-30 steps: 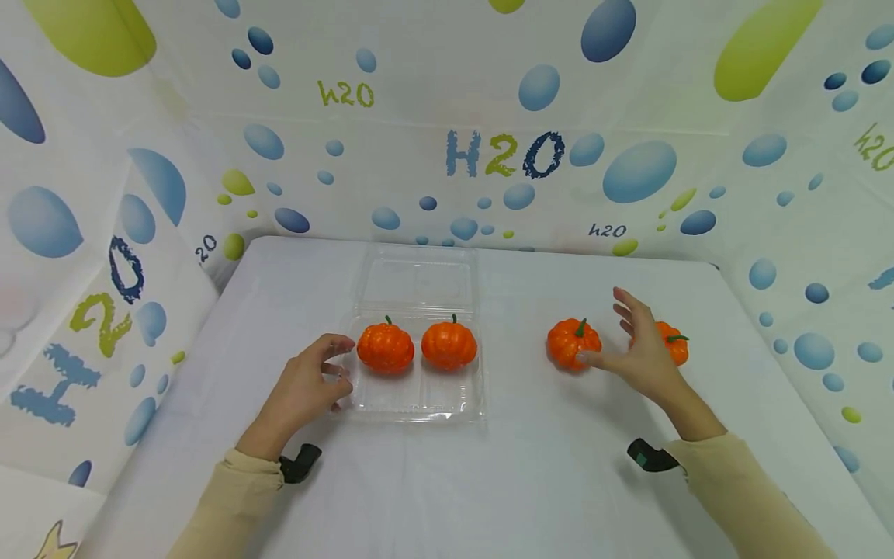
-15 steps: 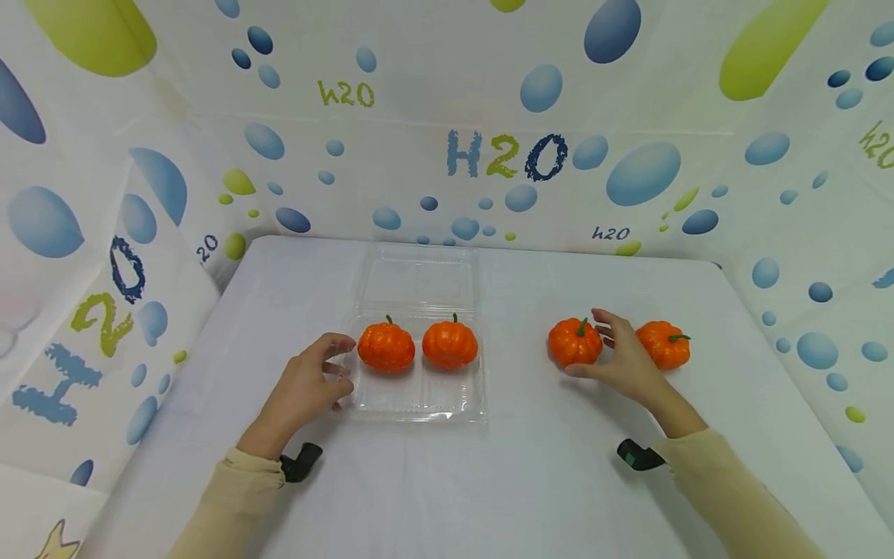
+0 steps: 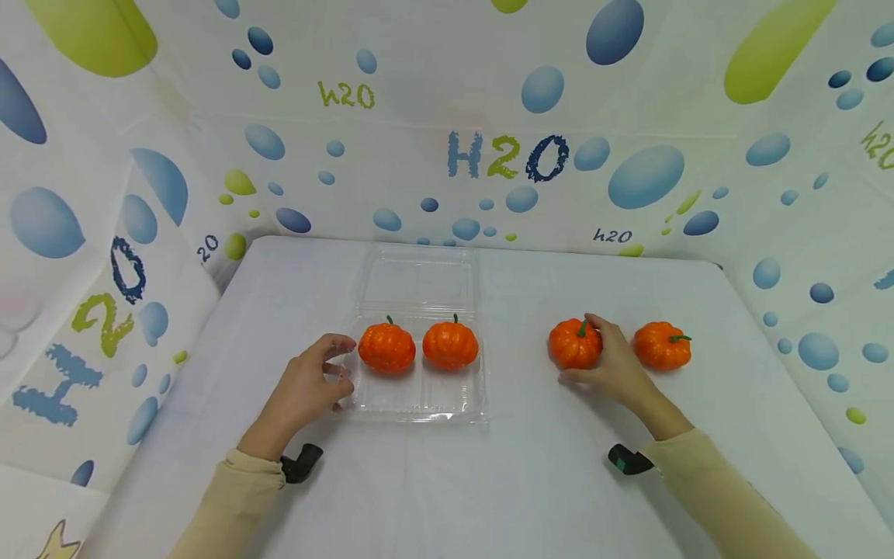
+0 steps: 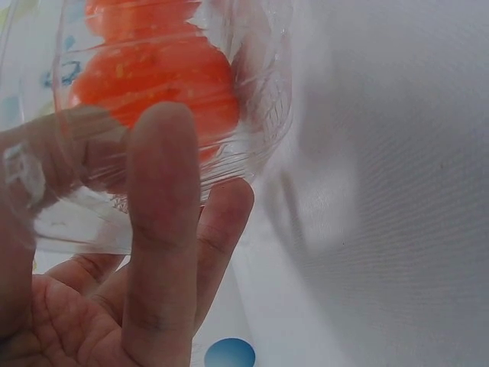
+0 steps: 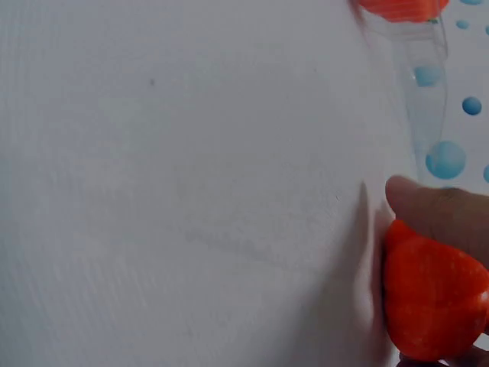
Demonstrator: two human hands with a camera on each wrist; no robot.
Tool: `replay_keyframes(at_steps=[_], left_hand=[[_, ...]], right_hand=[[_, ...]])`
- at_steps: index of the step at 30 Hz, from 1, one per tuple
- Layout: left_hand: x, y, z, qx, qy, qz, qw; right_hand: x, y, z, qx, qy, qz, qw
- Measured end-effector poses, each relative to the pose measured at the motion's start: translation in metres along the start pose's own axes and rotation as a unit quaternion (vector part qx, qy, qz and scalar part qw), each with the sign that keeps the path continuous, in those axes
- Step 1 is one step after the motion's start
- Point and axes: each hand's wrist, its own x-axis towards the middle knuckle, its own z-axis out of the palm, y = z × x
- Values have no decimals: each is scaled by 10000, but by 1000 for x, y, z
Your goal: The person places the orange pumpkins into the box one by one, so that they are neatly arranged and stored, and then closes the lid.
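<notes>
In the head view, my left hand [image 3: 307, 388] is at the left side of a clear plastic clamshell container [image 3: 391, 404] with its lid folded back. The left wrist view shows the container's wall [image 4: 252, 145] between my thumb and fingers. Two small orange pumpkins with green stems, a left one [image 3: 386, 348] and a right one [image 3: 450, 346], sit in its back compartments. My right hand [image 3: 618, 373] grips another small pumpkin [image 3: 573, 345] on the table, thumb at the front and fingers behind. The right wrist view shows that pumpkin [image 5: 432, 294] against my fingers.
One more pumpkin [image 3: 662, 346] lies right of my right hand. The raised lid [image 3: 419, 279] extends toward the back of the white table [image 3: 447, 497]. Printed H2O curtains [image 3: 628, 93] surround the table's back and sides.
My right hand has moved left from over the rightmost pumpkin to the one beside it, and its fingers have come in around that pumpkin. The left hand and container have stayed put.
</notes>
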Motion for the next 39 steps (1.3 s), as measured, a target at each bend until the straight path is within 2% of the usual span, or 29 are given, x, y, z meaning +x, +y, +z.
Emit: replay_keyframes(at_steps=[4, 12, 23, 27, 33, 39], left_hand=[[-1, 0, 0, 3, 4, 2, 10000], [-1, 1, -1, -21, -13, -1, 10000], [0, 0, -1, 20, -6, 16, 10000], [0, 0, 0, 21, -13, 1, 10000], [0, 0, -1, 69, -18, -32, 10000], [0, 1, 0, 85, -17, -53, 9999]], right_hand=[[0, -3, 7, -45, 75, 124, 9999], [-3, -5, 12, -60, 309, 16, 9995], [-10, -15, 15, 796, 172, -265, 9963], [-12, -20, 17, 1246, 251, -514, 9906], [-17, -32, 20, 1967, 340, -785, 9767], [-23, -49, 25, 2109, 232, -1191, 9699]])
